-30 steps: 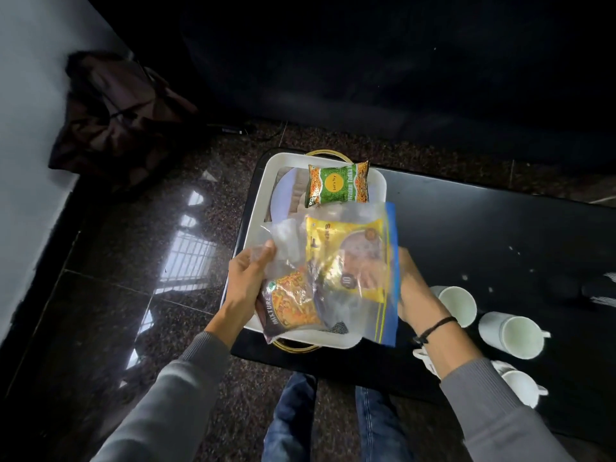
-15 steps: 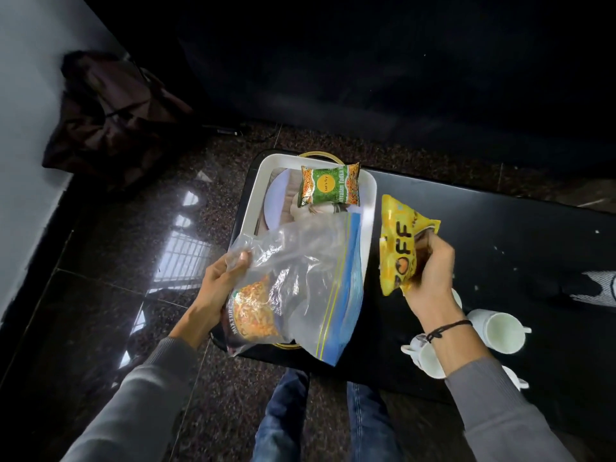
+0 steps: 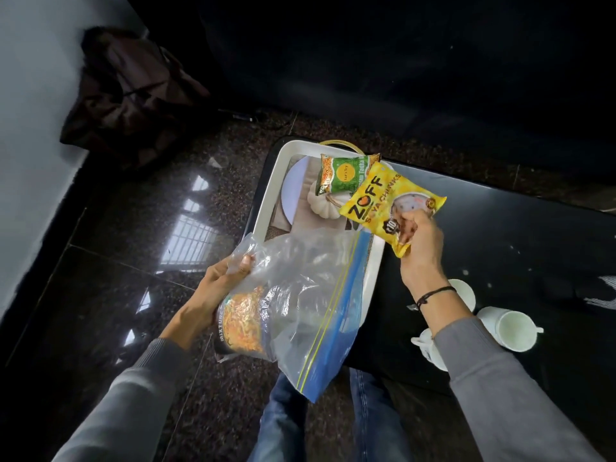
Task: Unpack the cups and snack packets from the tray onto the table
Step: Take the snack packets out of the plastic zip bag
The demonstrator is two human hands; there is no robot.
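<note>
My right hand (image 3: 421, 248) grips a yellow snack packet (image 3: 383, 201) by its lower corner, held in the air over the right rim of the white tray (image 3: 270, 191). My left hand (image 3: 216, 291) holds a clear zip bag (image 3: 310, 288) with a blue seal strip; an orange mixture packet (image 3: 243, 323) sits inside it near my palm. The bag hangs over the tray's near end and the table edge. A green snack packet (image 3: 343, 173) lies at the tray's far end. White cups (image 3: 510, 328) lie on the black table (image 3: 500, 228) right of my right forearm.
The tray has a gold handle (image 3: 336, 143) at its far end and a picture of a white pumpkin on its floor. A dark bag (image 3: 133, 95) lies on the glossy stone floor to the far left. My knees are below the table edge.
My right hand pulled the yellow packet out of the zip bag, then swung it from upright to tilted flat over the tray's right rim. The left hand lowered the bag slightly.
</note>
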